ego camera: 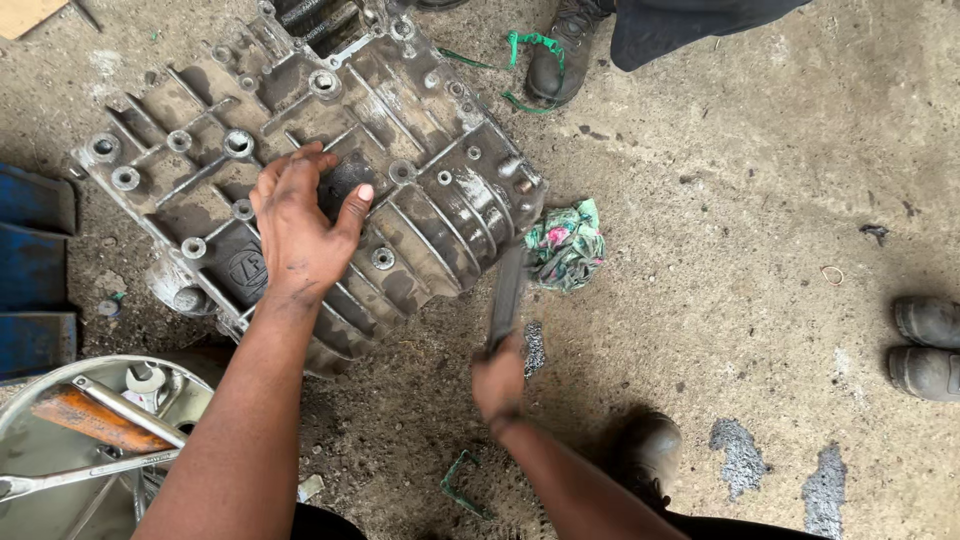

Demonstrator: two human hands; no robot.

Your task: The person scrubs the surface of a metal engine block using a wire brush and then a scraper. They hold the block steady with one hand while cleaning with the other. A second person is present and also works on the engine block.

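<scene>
A large grimy metal casing point(420, 150) with ribs and bolt holes lies on the concrete floor. My left hand point(300, 225) rests flat on its middle, fingers spread, holding nothing. My right hand point(498, 378) grips a dark flat metal tool point(507, 292), blurred, whose upper end reaches the casing's right lower edge. A crumpled green and pink rag point(566, 246) lies on the floor just right of that edge.
A round metal pan point(40, 455) with wrenches and an orange-handled tool sits at lower left. Blue blocks point(32, 270) line the left edge. Another person's boot point(560, 50) stands at the top, two more boots point(928, 345) at right, my own boot point(645, 450) below.
</scene>
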